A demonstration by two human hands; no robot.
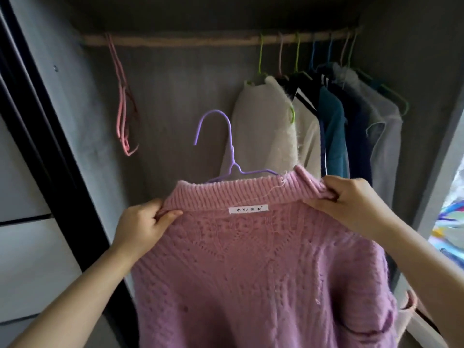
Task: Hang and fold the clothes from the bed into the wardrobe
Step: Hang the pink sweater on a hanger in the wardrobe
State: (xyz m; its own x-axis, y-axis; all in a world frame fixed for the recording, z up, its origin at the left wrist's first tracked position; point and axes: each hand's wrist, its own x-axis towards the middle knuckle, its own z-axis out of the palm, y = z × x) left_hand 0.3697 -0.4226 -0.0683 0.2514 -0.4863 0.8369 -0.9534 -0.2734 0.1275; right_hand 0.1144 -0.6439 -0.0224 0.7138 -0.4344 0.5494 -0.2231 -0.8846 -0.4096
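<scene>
Two hands hold the pink cable-knit sweater (251, 259) up before the open wardrobe: your left hand (143, 222) pinches the ribbed collar's left end, your right hand (351, 199) pinches its right end, fingers (324, 189) curled over the knit. The purple wire hanger (226, 151) sits inside the neck, hook upright. The wooden wardrobe rail (200, 41) lies straight above, so the hook must likely rise to its bare stretch.

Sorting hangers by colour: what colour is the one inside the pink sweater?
Purple hanger, clearest in the head view.
</scene>
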